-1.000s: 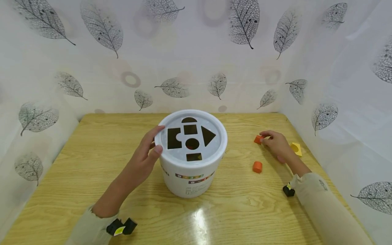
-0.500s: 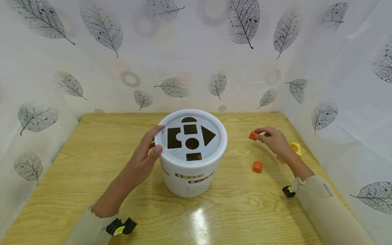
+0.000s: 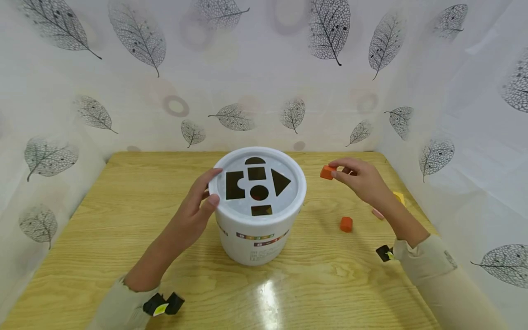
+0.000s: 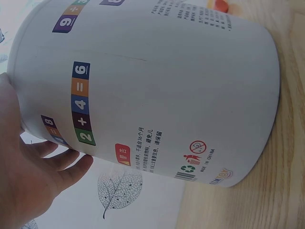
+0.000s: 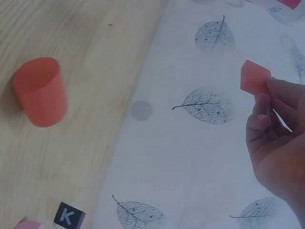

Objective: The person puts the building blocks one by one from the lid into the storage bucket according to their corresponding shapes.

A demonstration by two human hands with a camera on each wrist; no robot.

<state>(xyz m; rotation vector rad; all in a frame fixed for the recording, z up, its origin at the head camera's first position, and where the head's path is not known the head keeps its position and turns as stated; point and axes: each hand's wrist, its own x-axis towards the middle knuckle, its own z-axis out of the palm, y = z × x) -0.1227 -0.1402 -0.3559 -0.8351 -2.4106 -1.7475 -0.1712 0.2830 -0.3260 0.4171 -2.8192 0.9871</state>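
Observation:
A white bucket (image 3: 270,256) stands upright on the wooden table, its lid (image 3: 285,201) cut with several shaped holes. My left hand (image 3: 193,213) grips the bucket's rim on the left side. Several of its fingers (image 4: 71,174) lie curled against the bucket wall in the left wrist view. With thumb and fingertips, my right hand (image 3: 365,181) pinches an orange block (image 3: 327,172) above the table, right of the bucket. The block has flat faces (image 5: 255,78) in the right wrist view. An orange cylinder (image 3: 346,224) stands on the table below that hand.
A yellow block (image 3: 398,197), partly hidden by the right forearm, lies at the table's right side. Beside it is a pink piece (image 3: 377,213), also partly covered. A small dark block marked K (image 5: 69,216) shows in the right wrist view. Leaf-patterned cloth (image 3: 255,82) borders the table.
My right hand has lifted the orange block off the table and moved it left and away from me, toward the bucket. The left hand and bucket have stayed in place.

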